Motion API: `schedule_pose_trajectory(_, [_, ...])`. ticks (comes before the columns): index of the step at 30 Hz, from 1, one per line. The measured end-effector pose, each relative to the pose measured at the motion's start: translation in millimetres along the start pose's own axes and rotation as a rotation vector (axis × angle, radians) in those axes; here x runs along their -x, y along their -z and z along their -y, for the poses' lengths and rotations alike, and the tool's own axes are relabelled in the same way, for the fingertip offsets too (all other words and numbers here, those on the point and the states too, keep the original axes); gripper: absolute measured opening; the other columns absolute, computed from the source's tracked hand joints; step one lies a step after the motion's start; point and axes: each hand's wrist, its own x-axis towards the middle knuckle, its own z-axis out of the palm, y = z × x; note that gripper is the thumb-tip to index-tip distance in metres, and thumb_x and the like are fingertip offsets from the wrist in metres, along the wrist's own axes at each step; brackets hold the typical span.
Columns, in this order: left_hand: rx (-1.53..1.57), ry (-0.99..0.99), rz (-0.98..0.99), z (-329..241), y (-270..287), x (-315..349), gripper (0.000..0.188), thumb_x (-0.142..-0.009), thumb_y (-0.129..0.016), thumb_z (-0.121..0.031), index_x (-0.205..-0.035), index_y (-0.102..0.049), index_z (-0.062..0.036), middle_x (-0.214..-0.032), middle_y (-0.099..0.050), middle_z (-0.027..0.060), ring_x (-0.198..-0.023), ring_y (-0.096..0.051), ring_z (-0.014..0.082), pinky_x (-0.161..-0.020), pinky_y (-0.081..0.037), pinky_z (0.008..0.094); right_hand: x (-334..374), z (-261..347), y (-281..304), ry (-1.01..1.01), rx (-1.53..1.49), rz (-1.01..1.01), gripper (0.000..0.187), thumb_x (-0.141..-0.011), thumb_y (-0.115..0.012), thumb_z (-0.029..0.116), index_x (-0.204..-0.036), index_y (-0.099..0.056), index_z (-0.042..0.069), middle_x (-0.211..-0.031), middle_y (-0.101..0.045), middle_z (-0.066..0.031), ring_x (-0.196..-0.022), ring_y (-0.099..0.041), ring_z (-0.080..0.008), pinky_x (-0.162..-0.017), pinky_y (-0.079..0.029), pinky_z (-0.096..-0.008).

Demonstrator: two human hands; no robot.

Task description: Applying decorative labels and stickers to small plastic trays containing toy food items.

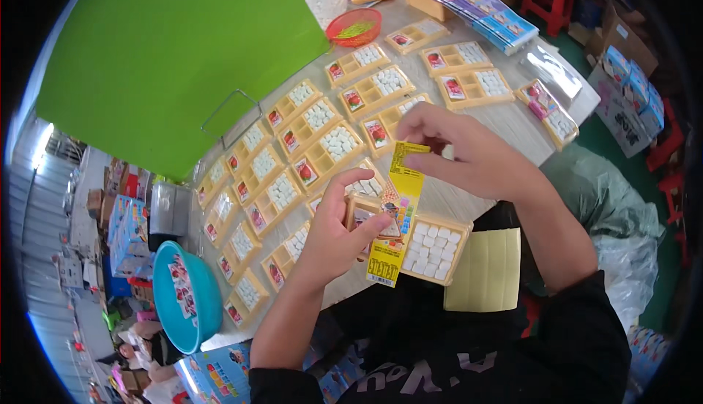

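Close in front of me, a beige divided tray [466, 233] with small white pillow-shaped pieces in its right-hand section is held by my left hand [329, 232]. My left thumb presses a long yellow printed card strip [383, 261] across the tray's middle. The strip's upper end is pinched by my right hand [465, 144], its fingers bent around it. My left fingers are partly hidden under the tray. Rows of similar trays [304, 173], each with a red strawberry-printed packet and white pieces, lie on the table beyond my hands.
A green panel [176, 60] stands along the table's far left. A red basket [355, 26] holds green bits, and a teal basin [212, 294] holds packets. Printed card sheets [476, 9] lie at the far right. Folded yellow card [483, 272] sits by the near edge. A red stool [548, 1] stands beyond.
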Motion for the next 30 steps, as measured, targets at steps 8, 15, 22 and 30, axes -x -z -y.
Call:
schedule_pose_trajectory(8, [0.071, -0.310, -0.150, 2.5, 36.6, 13.9, 0.033, -0.095, -0.073, -0.003, -0.118, -0.051, -0.0065, -0.100, -0.058, 0.0033, -0.094, -0.064, 0.0083, -0.077, -0.053, 0.0247, -85.3, -13.2, -37.0, -0.081, -0.326, 0.342, 0.018, -0.098, -0.064, 0.002, -0.114, -0.059, 0.006, -0.086, -0.063, 0.0003, -0.081, -0.058, -0.0065, -0.073, -0.047, -0.0258])
schedule_pose_trajectory(15, [0.005, -0.527, -0.327, 18.9, 51.5, 12.2, 0.032, -0.091, -0.078, -0.005, -0.111, -0.054, -0.0070, -0.097, -0.060, 0.0019, -0.085, -0.061, 0.0056, -0.071, -0.051, 0.0231, -98.1, -24.5, -68.7, -0.151, -0.476, 0.529, 0.011, -0.101, -0.061, 0.001, -0.111, -0.059, 0.005, -0.090, -0.065, 0.0003, -0.086, -0.060, -0.0055, -0.077, -0.048, -0.0238])
schedule_pose_trajectory(22, [-0.171, -0.575, -0.415, 25.7, 53.6, 10.2, 0.033, -0.088, -0.083, -0.013, -0.106, -0.056, -0.0069, -0.091, -0.062, 0.0025, -0.080, -0.059, 0.0053, -0.067, -0.048, 0.0220, -86.1, -31.0, -75.6, -0.222, -0.616, 0.650, 0.012, -0.102, -0.065, 0.009, -0.112, -0.061, 0.005, -0.105, -0.068, -0.0015, -0.100, -0.063, -0.0071, -0.086, -0.051, -0.0258])
schedule_pose_trajectory(30, [0.013, -0.518, -0.389, 31.2, 50.7, 2.3, 0.032, -0.090, -0.080, -0.009, -0.108, -0.053, -0.0070, -0.092, -0.065, 0.0045, -0.082, -0.061, 0.0061, -0.069, -0.050, 0.0235, -83.9, -44.7, -81.3, -0.260, -0.656, 0.771, 0.032, -0.096, -0.075, 0.030, -0.114, -0.060, 0.008, -0.108, -0.066, -0.0012, -0.099, -0.059, -0.0065, -0.087, -0.048, -0.0267])
